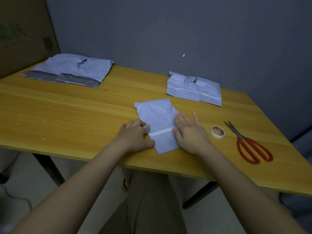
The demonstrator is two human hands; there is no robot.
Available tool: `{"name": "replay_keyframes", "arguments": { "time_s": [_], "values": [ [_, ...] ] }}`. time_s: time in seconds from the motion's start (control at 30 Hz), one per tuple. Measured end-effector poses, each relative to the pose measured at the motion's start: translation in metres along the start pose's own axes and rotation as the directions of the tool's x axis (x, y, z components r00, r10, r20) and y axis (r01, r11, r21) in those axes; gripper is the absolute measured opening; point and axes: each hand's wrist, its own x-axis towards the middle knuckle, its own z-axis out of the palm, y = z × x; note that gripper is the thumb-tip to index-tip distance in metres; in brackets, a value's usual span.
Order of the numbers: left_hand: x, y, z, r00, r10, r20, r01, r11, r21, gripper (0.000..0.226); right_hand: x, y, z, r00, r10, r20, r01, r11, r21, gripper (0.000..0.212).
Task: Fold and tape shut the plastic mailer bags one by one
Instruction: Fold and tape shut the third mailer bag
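Note:
A folded white mailer bag point(157, 119) lies on the wooden table point(76, 112) in front of me, with a strip of white tape across its near part. My left hand point(135, 136) rests on the bag's left edge, fingers bent over it. My right hand point(190, 130) lies flat on the bag's right edge, fingers spread. A roll of white tape point(218, 131) sits just right of my right hand, and red-handled scissors point(249, 146) lie further right.
Unfolded mailer bags point(72, 70) are stacked at the table's far left. Two folded, taped bags point(194, 89) lie at the far right near the grey wall. A cardboard box point(23, 34) stands at the left. My legs show under the table's near edge.

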Motion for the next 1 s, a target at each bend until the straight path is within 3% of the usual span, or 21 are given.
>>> {"name": "replay_keyframes", "arguments": {
  "time_s": [0.1, 0.2, 0.37, 0.5, 0.73, 1.0],
  "values": [
    [-0.001, -0.001, 0.007, 0.999, -0.002, -0.053, 0.001, 1.0, -0.022, 0.062, -0.012, -0.032, 0.007, 0.961, -0.277, 0.016, 0.259, 0.917, 0.303, 0.054],
    [-0.002, 0.0, 0.009, 0.997, -0.014, -0.075, 0.009, 0.998, -0.068, 0.06, -0.011, -0.04, 0.015, 0.928, -0.365, 0.069, 0.311, 0.864, 0.397, 0.06],
    [-0.002, -0.002, 0.007, 0.998, -0.016, -0.06, 0.012, 0.998, -0.064, 0.064, -0.009, -0.038, 0.019, 0.929, -0.326, 0.173, 0.209, 0.851, 0.481, 0.057],
    [-0.001, -0.001, 0.007, 0.998, -0.018, -0.063, 0.015, 0.998, -0.054, 0.063, -0.007, -0.035, 0.019, 0.938, -0.299, 0.177, 0.185, 0.86, 0.476, 0.053],
    [-0.001, 0.0, 0.004, 0.999, -0.026, -0.026, 0.026, 0.999, -0.021, 0.066, -0.007, -0.017, 0.014, 0.943, -0.223, 0.249, 0.11, 0.91, 0.399, 0.052],
    [-0.001, -0.001, 0.004, 0.999, -0.014, -0.029, 0.013, 1.0, -0.026, 0.066, -0.013, 0.021, 0.01, 0.966, -0.034, 0.257, -0.04, 0.96, 0.277, 0.049]
  ]
}}
